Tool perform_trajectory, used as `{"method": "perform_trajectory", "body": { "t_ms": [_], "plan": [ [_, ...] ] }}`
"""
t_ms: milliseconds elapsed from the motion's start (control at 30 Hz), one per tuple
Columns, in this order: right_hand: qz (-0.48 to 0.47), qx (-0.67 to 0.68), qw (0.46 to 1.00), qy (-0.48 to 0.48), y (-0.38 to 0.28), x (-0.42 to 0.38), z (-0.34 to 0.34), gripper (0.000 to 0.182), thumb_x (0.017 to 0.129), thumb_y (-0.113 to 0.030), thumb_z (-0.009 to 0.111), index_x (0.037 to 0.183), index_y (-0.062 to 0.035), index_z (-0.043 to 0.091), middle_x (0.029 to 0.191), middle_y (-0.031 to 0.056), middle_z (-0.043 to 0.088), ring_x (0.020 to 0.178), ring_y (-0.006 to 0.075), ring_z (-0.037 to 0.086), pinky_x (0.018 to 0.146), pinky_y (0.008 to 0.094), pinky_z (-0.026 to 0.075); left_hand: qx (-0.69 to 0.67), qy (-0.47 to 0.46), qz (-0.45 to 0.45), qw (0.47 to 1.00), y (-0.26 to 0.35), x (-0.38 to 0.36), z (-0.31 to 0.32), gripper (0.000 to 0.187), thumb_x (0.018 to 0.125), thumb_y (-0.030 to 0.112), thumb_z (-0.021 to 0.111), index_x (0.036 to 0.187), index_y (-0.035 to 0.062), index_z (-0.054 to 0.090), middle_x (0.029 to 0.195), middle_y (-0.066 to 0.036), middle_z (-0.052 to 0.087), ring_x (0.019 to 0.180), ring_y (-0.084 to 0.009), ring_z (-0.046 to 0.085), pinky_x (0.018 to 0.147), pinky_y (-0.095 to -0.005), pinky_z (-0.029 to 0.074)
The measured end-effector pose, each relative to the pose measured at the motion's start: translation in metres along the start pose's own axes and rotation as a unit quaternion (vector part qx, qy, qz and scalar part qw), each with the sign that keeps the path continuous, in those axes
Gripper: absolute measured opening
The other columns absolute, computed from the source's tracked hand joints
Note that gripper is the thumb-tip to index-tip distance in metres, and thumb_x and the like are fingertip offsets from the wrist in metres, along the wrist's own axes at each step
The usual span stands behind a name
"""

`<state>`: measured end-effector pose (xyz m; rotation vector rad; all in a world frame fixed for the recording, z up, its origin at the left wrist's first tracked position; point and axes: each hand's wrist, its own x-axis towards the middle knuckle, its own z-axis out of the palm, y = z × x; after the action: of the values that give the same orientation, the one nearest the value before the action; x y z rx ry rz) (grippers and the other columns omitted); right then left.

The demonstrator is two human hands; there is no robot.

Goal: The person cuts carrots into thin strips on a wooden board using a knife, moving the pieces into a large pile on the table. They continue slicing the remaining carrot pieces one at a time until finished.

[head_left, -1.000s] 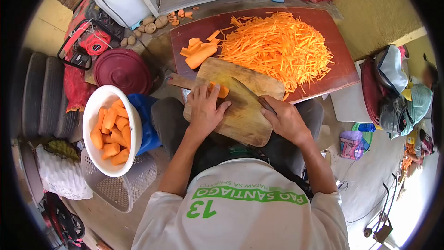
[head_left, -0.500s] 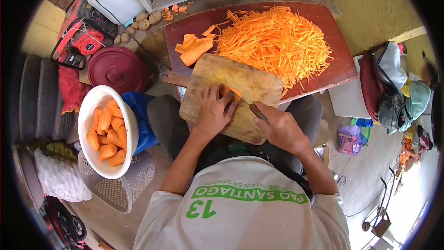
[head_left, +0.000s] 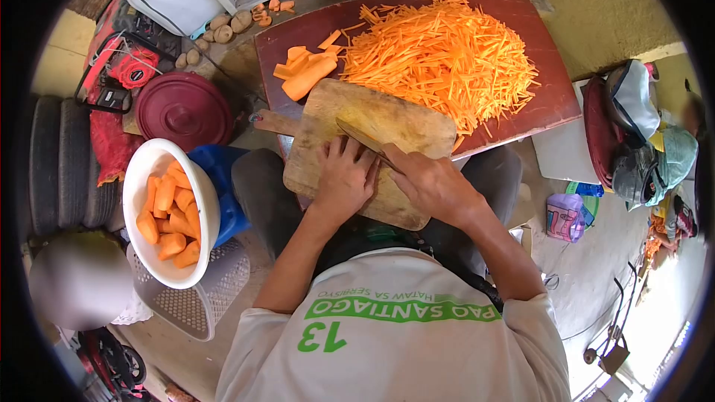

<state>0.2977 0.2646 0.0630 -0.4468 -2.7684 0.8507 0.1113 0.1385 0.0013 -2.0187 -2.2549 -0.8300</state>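
Observation:
A worn wooden cutting board (head_left: 417,130) with a handle lies across my lap, against the red table. My right hand (head_left: 436,184) grips a knife (head_left: 359,134), its blade angled to the upper left across the board, just beyond my left fingertips. My left hand (head_left: 346,182) presses down on the board with bent fingers, holding a carrot piece that is now almost wholly hidden by the fingers and blade. Behind the board rises a large heap of carrot strips (head_left: 447,59). Several peeled carrot chunks and slabs (head_left: 309,82) lie left of the heap.
The red table (head_left: 547,115) carries the heap. At my left, a white basin (head_left: 132,205) of peeled carrots stands beside a blue container (head_left: 234,212), with a perforated grey basket (head_left: 220,275) below. A maroon lid (head_left: 182,108) and stacked tires (head_left: 73,164) are farther left. Bags (head_left: 633,112) sit right.
My right hand and the knife have moved up and left, bringing the blade past my left fingertips. The orange carrot slice by those fingers is now covered. The view has shifted slightly.

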Motion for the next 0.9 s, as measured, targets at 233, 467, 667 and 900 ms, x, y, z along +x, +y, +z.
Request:
{"method": "perform_trajectory", "body": {
  "t_ms": [233,467,667,900],
  "plan": [
    [0.064,-0.014,0.996,-0.054,-0.023,-0.011,-0.026,0.048,0.106,-0.017,0.073,0.15,-0.004,0.059,0.093,0.0233,0.074,0.087,0.0432,0.076,0.073,0.052,0.061,-0.016,0.026,-0.001,1.0,-0.001,-0.002,-0.001,0.027,0.09,0.015,0.084,0.116,0.0077,0.081,0.123,-0.012,0.068,0.118,-0.0361,0.06,0.103,-0.0554,0.041],
    [0.061,-0.038,0.996,-0.051,-0.024,-0.013,-0.025,0.051,0.106,-0.018,0.075,0.152,-0.0043,0.058,0.094,0.023,0.074,0.088,0.0434,0.076,0.074,0.0523,0.061,-0.009,0.023,0.018,1.0,-0.004,-0.003,0.0,0.027,0.095,0.019,0.08,0.119,0.0068,0.082,0.12,-0.013,0.068,0.118,-0.0357,0.06,0.104,-0.0551,0.041],
    [-0.014,-0.049,0.999,0.008,-0.007,-0.003,-0.003,0.051,0.105,-0.018,0.073,0.15,-0.0033,0.055,0.089,0.0181,0.073,0.077,0.0399,0.075,0.066,0.0499,0.062,-0.012,0.024,0.014,1.0,-0.003,-0.006,0.003,0.029,0.094,0.016,0.079,0.121,0.0058,0.08,0.121,-0.015,0.067,0.119,-0.0371,0.061,0.107,-0.0571,0.042],
    [0.0,-0.042,0.999,0.019,-0.009,-0.011,-0.002,0.05,0.105,-0.017,0.072,0.15,-0.0043,0.056,0.087,0.0171,0.073,0.078,0.0399,0.076,0.065,0.0499,0.062,-0.026,0.029,0.022,0.999,-0.002,-0.007,0.002,0.029,0.092,0.014,0.079,0.119,0.0045,0.08,0.123,-0.015,0.067,0.12,-0.0373,0.06,0.108,-0.0569,0.042]
  ]
}}
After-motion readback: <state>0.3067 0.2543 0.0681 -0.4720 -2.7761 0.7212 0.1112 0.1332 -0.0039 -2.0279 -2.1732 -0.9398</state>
